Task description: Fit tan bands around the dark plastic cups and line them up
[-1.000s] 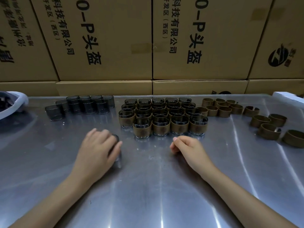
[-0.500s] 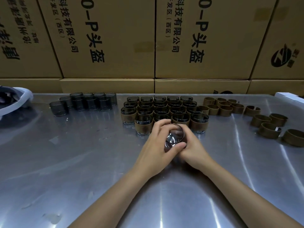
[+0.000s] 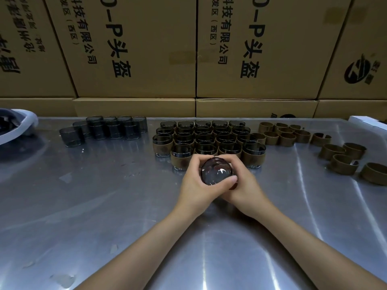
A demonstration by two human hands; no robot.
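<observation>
Head view, metal table [image 3: 88, 206] against a wall of cardboard boxes [image 3: 134, 49]. Landmark for all positions: block of banded cups [image 3: 209, 139], standing in rows at the middle of the table's far half.

Just in front of the block's nearest row: dark plastic cup [image 3: 216, 173], tipped so that one round end faces the camera, grasped from both sides. Left hand [image 3: 196, 185] curled round the cup's left side, thumb laid across its lower edge, fingertips hooked over its top. Right hand [image 3: 243, 185] curled round the cup's right side, fingers wrapped over the top right, partly tucked under the left thumb. Brownish edge visible at the cup's right under the fingers; whether a tan band, not determinable.

Left of the block, well apart: cluster of bare dark cups [image 3: 109, 129], upright, unbanded, packed close together.

Right of the block, starting just beside its back rows and trailing toward the table's right edge: loose tan bands [image 3: 343, 162], open rings, the nearer ones touching, the farther ones spread apart.

Far left of the block, at the table edge: white-rimmed object [image 3: 18, 128], only partly in frame.

Far right of the block, at the table's back corner: white box [image 3: 366, 121], mostly cut off.
</observation>
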